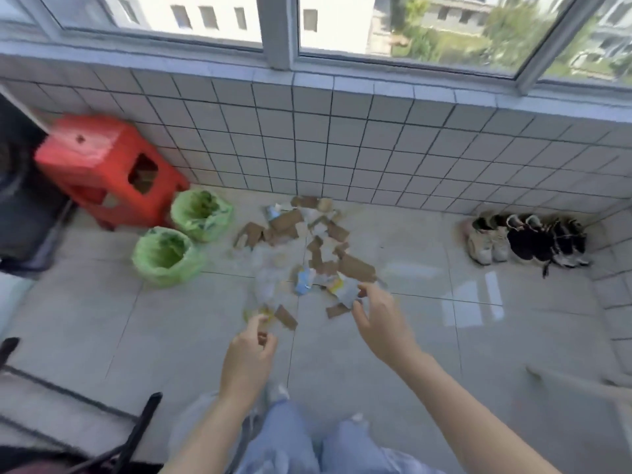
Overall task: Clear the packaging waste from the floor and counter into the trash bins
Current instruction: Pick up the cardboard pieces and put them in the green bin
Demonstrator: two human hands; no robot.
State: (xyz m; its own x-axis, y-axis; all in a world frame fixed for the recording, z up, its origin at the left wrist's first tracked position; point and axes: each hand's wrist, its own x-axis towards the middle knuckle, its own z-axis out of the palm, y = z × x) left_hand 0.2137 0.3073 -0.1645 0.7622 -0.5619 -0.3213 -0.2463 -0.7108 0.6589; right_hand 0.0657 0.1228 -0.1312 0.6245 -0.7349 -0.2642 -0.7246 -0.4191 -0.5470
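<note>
Torn brown cardboard scraps [355, 268] and crumpled wrappers lie scattered on the tiled floor between the wall and my feet. Two small bins lined with green bags stand left of the pile, one near [164, 256] and one farther back [201, 215]. My right hand [376, 319] reaches down with spread fingers, its tips at the edge of a white and yellow wrapper [343, 289]. My left hand [251, 347] hovers with loosely curled fingers just above a yellow scrap [265, 314] and a cardboard piece [285, 318]. The blur hides whether it pinches anything.
A red plastic stool [102, 165] stands behind the bins by the tiled wall [342, 148]. Several shoes [523, 241] sit in the right corner. A dark appliance [20, 200] is at the left edge, and a black frame [136, 436] lies at lower left.
</note>
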